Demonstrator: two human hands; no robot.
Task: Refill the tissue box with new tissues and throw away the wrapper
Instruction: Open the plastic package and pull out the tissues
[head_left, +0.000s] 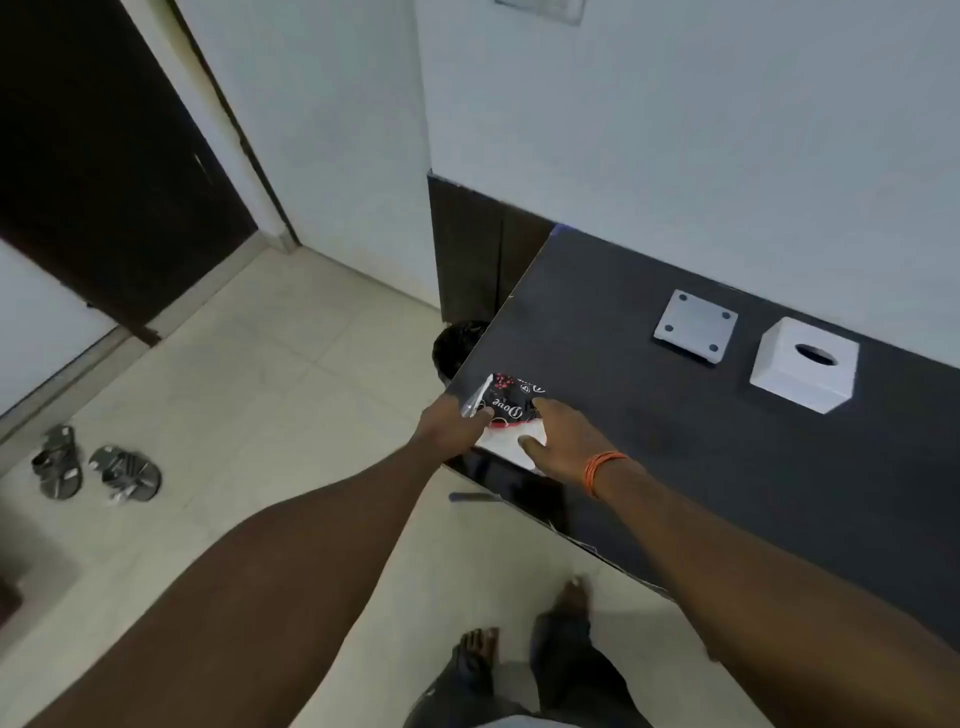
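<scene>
A pack of tissues in a black and red printed wrapper lies at the left corner of the dark table, with white tissues showing at its near end. My left hand pinches the wrapper's clear left edge. Over the pack's right side, my right hand grips it with the thumb on the white tissues. The white cube tissue box stands to the right, its round hole empty. Its flat white base plate lies separately just left of it.
A bin lined with a black bag stands on the floor just beyond the table's left edge. Two sandals lie on the tiled floor at the left. A dark door is at the far left. My bare feet are below.
</scene>
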